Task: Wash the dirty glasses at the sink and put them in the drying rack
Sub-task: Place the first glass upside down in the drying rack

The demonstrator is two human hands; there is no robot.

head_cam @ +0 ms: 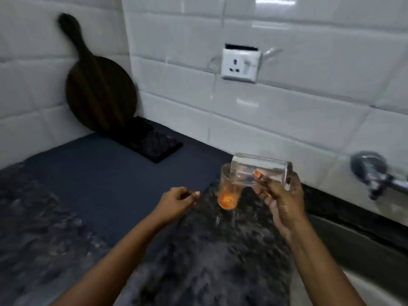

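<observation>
Counter (209, 250): dark speckled stone, nearest the camera, running under both forearms; taken here as the landmark.

Sink (344, 250): metal wall and pale rim at the counter's right edge, only partly in view.

Left hand (176, 200): above the counter, left of the standing glass, fingers loosely curled toward the thumb, holding nothing, close to the glass but not touching it.

Right hand (282, 195): above the counter's right side, near the sink edge, closed around the tipped glass with the thumb laid across its side.

Tipped glass (260, 171): clear tumbler lying almost on its side in the right hand, mouth turned left, raised off the counter; its mouth end overlaps the rim of the standing glass in view. Whether they touch cannot be told.

Standing glass (228, 191): clear, upright on the counter between the two hands, orange residue in its base.

Mat (99, 171): dark blue, spread on the counter to the left and behind the left hand.

Trivet (154, 144): black latticed square at the mat's far edge, near the wall.

Round board (99, 91): dark wood with a long handle, propped upright against the wall tiles at the counter's far left corner.

Tap (375, 173): chrome, wall-mounted, behind the counter at far right, above the sink.

Socket (240, 65): white, with switch, on the white tiled wall (309, 96) above the counter's back edge.
</observation>
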